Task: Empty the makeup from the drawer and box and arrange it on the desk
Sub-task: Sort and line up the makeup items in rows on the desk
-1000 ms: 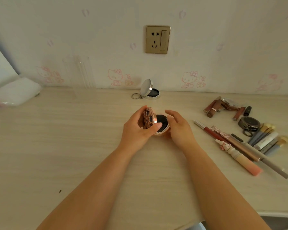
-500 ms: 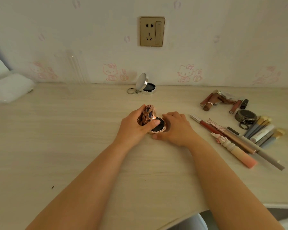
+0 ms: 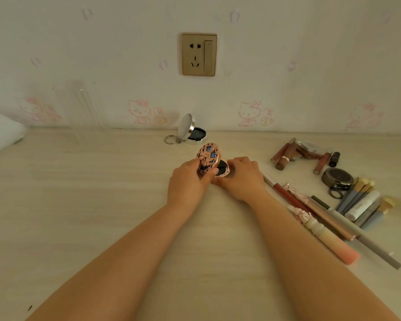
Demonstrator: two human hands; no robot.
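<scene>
A round rose-gold compact [image 3: 207, 159] with a patterned lid stands open at the middle of the desk. My left hand [image 3: 188, 181] grips its raised lid between thumb and fingers. My right hand [image 3: 240, 178] is closed around the compact's dark base, which rests on the desk. Behind them a silver compact [image 3: 191, 130] with a key ring lies open near the wall. On the right lie several lip tubes [image 3: 285, 156], a dark round case [image 3: 337, 178], several grey tubes [image 3: 364, 202] and long pencils [image 3: 322, 218].
The pale wooden desk [image 3: 79, 205] runs to a wall with cartoon-cat wallpaper and a gold socket [image 3: 199, 54]. A clear acrylic holder [image 3: 83, 107] stands at the back left. A white bundle [image 3: 0, 133] lies at the far left edge.
My left hand has swung the compact's lid further up, so its patterned face shows more. My right hand has closed more tightly over the base. The view has shifted slightly.
</scene>
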